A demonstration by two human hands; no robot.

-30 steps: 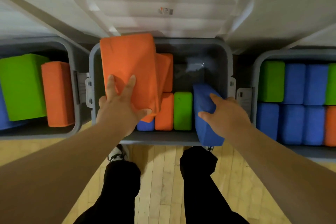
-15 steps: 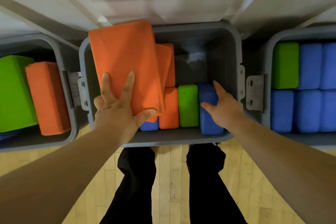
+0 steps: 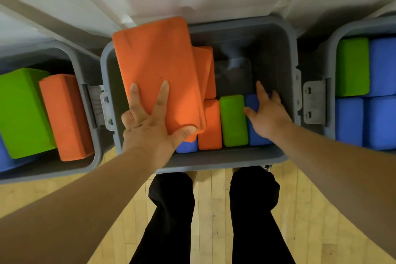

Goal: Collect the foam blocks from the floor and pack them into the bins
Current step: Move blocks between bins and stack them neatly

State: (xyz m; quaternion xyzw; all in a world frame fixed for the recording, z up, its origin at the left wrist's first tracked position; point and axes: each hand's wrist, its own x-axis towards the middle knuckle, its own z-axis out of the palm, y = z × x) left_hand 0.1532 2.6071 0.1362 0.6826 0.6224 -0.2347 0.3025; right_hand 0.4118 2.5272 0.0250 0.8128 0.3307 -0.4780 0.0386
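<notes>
Your blue block (image 3: 256, 138) is down now, slotted beside the green block (image 3: 234, 121) in the middle bin (image 3: 225, 159), with your right hand (image 3: 265, 113) spread flat on it. Your left hand (image 3: 150, 126) still pinches the orange block (image 3: 156, 58) at center-left. That one's next, I'd guess.

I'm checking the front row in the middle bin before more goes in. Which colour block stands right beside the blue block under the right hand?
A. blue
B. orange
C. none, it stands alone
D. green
D: the green block stands right beside the blue block that the right hand rests on in the middle bin, while the left hand holds the stacked orange blocks above.
</notes>
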